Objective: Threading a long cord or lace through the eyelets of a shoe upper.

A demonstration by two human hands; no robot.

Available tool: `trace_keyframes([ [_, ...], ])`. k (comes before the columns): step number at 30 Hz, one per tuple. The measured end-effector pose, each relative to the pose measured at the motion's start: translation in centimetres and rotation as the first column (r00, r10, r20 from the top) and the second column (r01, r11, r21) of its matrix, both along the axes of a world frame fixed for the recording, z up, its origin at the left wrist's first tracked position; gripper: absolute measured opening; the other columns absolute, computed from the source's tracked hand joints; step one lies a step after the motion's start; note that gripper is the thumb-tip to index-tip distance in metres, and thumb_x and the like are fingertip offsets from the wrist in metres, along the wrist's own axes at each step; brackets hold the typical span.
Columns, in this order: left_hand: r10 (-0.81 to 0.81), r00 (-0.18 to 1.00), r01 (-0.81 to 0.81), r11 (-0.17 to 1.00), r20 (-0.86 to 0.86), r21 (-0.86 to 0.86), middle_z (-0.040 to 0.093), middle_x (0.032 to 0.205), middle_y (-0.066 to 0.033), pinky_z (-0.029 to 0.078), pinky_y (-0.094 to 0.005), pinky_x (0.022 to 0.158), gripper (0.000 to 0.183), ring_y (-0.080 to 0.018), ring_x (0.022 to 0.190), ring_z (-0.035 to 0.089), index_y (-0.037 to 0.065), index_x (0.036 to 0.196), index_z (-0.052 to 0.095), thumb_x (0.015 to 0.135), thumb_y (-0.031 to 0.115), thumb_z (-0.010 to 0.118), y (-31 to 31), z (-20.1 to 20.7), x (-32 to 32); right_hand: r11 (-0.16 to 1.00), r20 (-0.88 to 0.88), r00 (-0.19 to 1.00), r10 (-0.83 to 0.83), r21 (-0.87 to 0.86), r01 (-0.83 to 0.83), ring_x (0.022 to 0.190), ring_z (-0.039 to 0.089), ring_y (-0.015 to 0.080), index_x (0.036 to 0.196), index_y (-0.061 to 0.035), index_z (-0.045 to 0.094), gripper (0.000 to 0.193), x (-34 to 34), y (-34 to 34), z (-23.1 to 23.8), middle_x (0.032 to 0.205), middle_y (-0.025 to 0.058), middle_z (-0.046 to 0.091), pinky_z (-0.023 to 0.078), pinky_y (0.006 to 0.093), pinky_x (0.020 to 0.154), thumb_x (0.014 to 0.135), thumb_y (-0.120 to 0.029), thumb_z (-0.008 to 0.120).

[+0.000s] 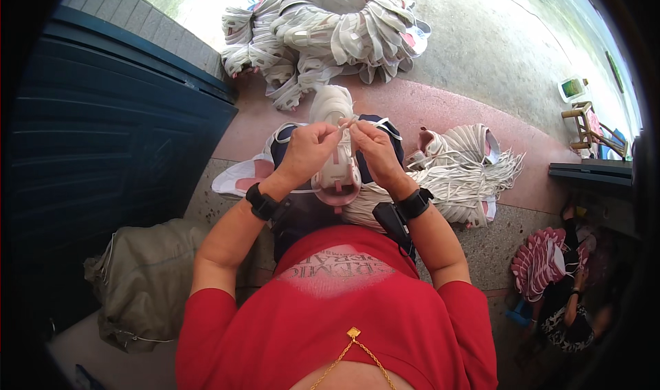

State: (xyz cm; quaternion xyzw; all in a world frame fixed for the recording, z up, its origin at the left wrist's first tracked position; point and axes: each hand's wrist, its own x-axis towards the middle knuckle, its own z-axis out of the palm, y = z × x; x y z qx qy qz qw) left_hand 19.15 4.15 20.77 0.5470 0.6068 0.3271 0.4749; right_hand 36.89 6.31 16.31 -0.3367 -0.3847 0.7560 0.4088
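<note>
One left hand (pixel 313 146) and one right hand (pixel 375 149), fingertips pinched closed, seemingly on a lace (pixel 376 121), above one shoe (pixel 336 170) set toe-outward between the knees (pixel 280 149), presumably for steadiness; one shoe bundle (pixel 457 180) at right, likely for reach.

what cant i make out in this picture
Head view: what, if anything, the left hand and right hand pinch over the white shoe, too small and covered by fingers.
Head view: the co-worker's body, lost in shadow at the dark rim.
Head view: anything inside the brown cloth bundle, hidden by its cloth.
</note>
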Motion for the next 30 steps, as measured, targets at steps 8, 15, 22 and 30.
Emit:
trace_keyframes([
  [8,-0.07,0.993,0.072,0.997,-0.097,0.018,0.069,0.085,-0.0016,0.046,-0.0246,0.066,0.023,-0.0053,0.077,0.057,-0.003,0.101,0.071,0.097,0.019,0.065,-0.8,0.4,-1.1,0.998,0.079,0.996,0.045,0.033,-0.048,0.09,0.056,0.0072,0.113,0.0003,0.07,0.029,-0.8,-0.5,0.7,0.098,0.0011,0.066,0.044,0.024,0.084,0.103,-0.024,0.057],
  [15,-0.152,0.891,0.242,0.956,-0.428,0.164,0.068,0.104,-0.0157,0.048,-0.0367,0.085,0.024,-0.026,0.096,0.064,0.002,0.102,0.073,0.092,0.021,0.063,4.1,-6.4,-6.6,0.975,0.195,0.981,-0.02,0.22,-0.024,0.096,0.061,0.01,0.108,0.0016,0.072,0.026,0.7,-0.2,2.7,0.098,0.0025,0.07,0.046,0.0255,0.089,0.101,-0.02,0.06],
  [22,-0.622,0.512,0.604,0.751,-0.592,-0.266,0.068,0.106,-0.0179,0.044,-0.0422,0.091,0.027,-0.0386,0.094,0.06,0.008,0.096,0.073,0.08,0.029,0.07,7.4,-8.7,-6.0,0.974,0.192,0.977,-0.097,0.22,0.053,0.091,0.066,0.0123,0.11,0.0026,0.069,0.023,2.7,-0.5,3.9,0.095,0.0066,0.073,0.05,0.0282,0.089,0.101,-0.016,0.059],
  [30,-0.497,0.833,0.484,0.868,-0.245,-0.115,0.069,0.094,-0.0146,0.049,-0.0339,0.067,0.027,-0.026,0.086,0.063,0.004,0.104,0.071,0.08,0.017,0.068,5.6,-7.6,-5.9,0.343,-0.112,0.796,-0.595,0.861,0.376,0.086,0.061,0.0155,0.099,-0.0032,0.061,0.007,12.7,2.6,26.3,0.085,0.0059,0.062,0.042,0.0369,0.099,0.095,-0.001,0.055],
])
